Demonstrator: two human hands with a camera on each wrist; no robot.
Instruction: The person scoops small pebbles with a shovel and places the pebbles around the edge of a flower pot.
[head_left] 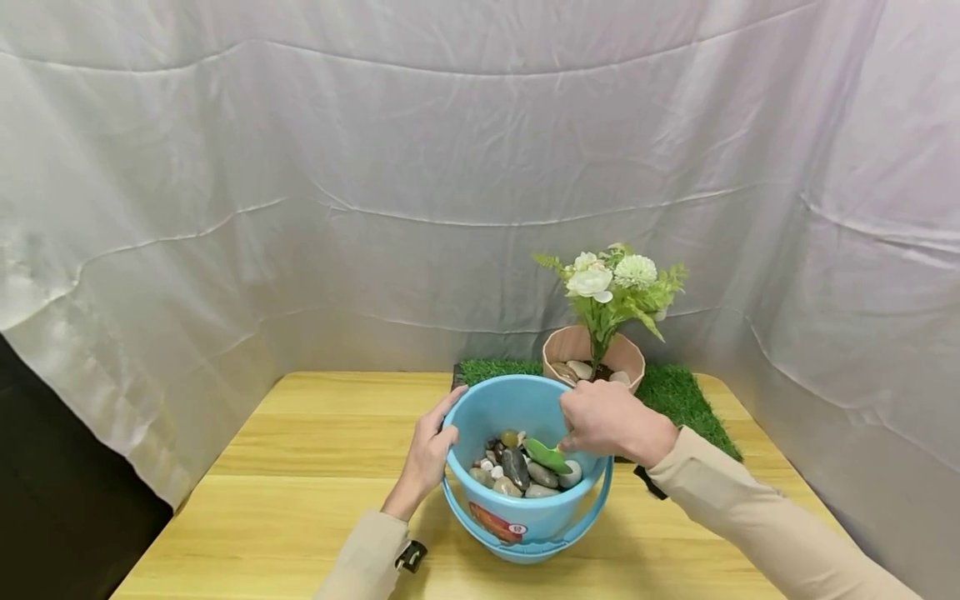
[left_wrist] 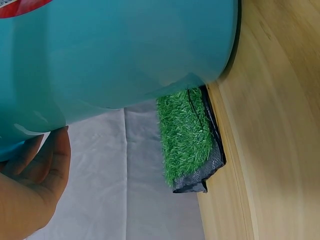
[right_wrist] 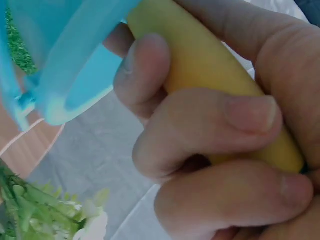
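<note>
A light blue bucket stands on the table, its carrying handle hanging down at the front. Stones of mixed sizes and colours lie in its bottom. My left hand grips the bucket's left rim, thumb over the edge and fingers against the outside wall. Over the right side of the bucket, my right hand holds a small toy shovel with its green blade down among the stones. In the right wrist view its yellow handle lies across the palm, with the fingers curled round it.
Behind the bucket a pink pot holds stones and white flowers with green leaves. The pot stands on a mat of artificial grass. Grey cloth hangs around the wooden table.
</note>
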